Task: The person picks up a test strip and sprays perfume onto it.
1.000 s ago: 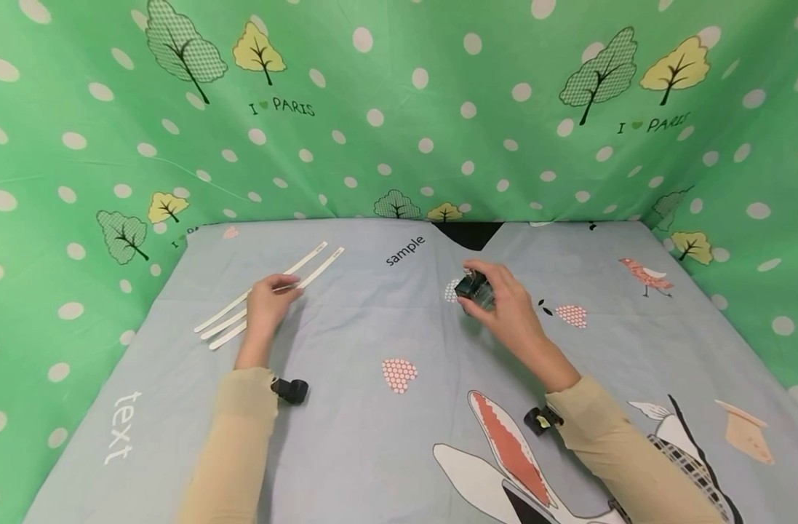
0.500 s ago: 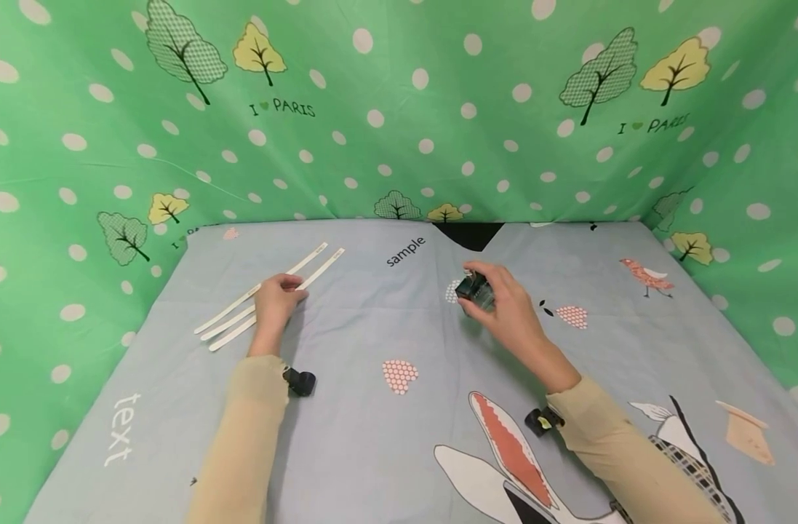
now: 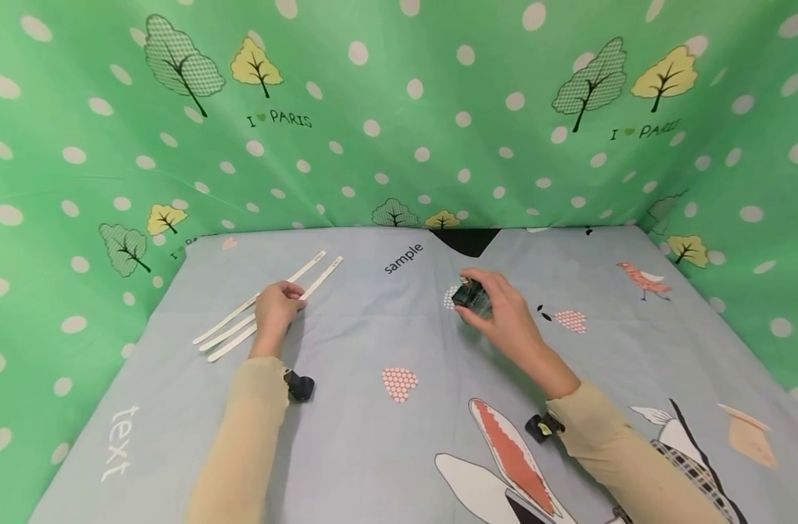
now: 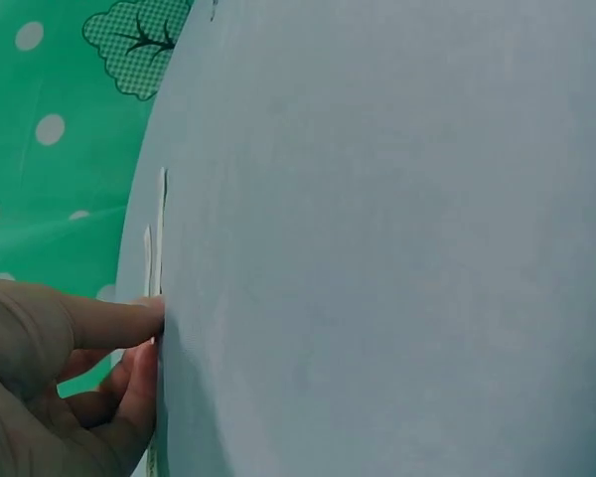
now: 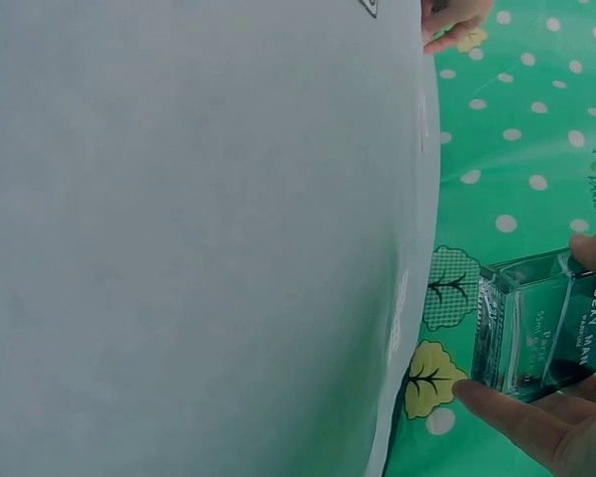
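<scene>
In the head view my left hand [image 3: 277,309] is over three slim white perfume test strips [image 3: 225,343] lying slantwise on the cloth at the left. Its thumb and fingertips pinch the nearest strip [image 3: 323,276] near its middle, seen from the side as a thin strip [image 4: 161,229] in the left wrist view. My right hand [image 3: 503,309] grips a square glass perfume bottle [image 3: 471,292], tilted, right of the middle. Close up, the bottle [image 5: 536,323] is clear-greenish glass with a dark end and "SEXY MAN" lettering, held between thumb and fingers.
A grey-blue printed cloth [image 3: 346,437] covers the table. Behind and at both sides hangs a green dotted curtain [image 3: 385,94]. Both wrists carry small black cameras, the left camera [image 3: 300,386] close over the cloth.
My left hand has shifted slightly right along the strips, and its fingers have closed on the nearest one. The right hand holds the bottle as before. The head view has tilted up a little.
</scene>
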A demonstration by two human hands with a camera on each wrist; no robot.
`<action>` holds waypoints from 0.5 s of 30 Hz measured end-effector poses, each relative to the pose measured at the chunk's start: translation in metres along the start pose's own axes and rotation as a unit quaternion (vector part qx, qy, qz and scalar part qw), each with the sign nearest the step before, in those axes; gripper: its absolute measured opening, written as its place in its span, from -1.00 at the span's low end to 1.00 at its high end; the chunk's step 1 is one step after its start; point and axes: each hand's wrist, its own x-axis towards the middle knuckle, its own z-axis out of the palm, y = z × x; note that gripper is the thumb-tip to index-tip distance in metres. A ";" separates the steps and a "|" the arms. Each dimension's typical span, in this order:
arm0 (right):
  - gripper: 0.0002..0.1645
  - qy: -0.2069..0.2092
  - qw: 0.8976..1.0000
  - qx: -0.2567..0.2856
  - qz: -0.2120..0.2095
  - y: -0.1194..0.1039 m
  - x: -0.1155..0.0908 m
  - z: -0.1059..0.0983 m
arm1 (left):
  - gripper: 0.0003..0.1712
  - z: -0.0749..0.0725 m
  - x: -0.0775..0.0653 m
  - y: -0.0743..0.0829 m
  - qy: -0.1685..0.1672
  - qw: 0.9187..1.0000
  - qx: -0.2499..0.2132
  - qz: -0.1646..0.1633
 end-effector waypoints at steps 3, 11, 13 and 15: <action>-0.30 -0.002 1.000 0.003 0.008 -0.002 0.000 0.001 | -0.79 -0.003 0.001 0.000 -0.016 1.000 -0.001 0.000; -0.30 -0.011 1.000 0.012 0.022 -0.006 0.001 0.003 | -0.82 -0.009 0.002 -0.003 -0.032 0.999 0.006 0.005; -0.31 -0.013 1.000 0.012 0.022 -0.008 0.002 0.002 | -0.81 -0.010 0.002 -0.003 -0.037 0.999 0.006 0.008; -0.31 -0.015 1.000 0.010 0.022 -0.010 0.003 0.000 | -0.81 -0.011 0.003 -0.004 -0.045 0.999 0.005 0.014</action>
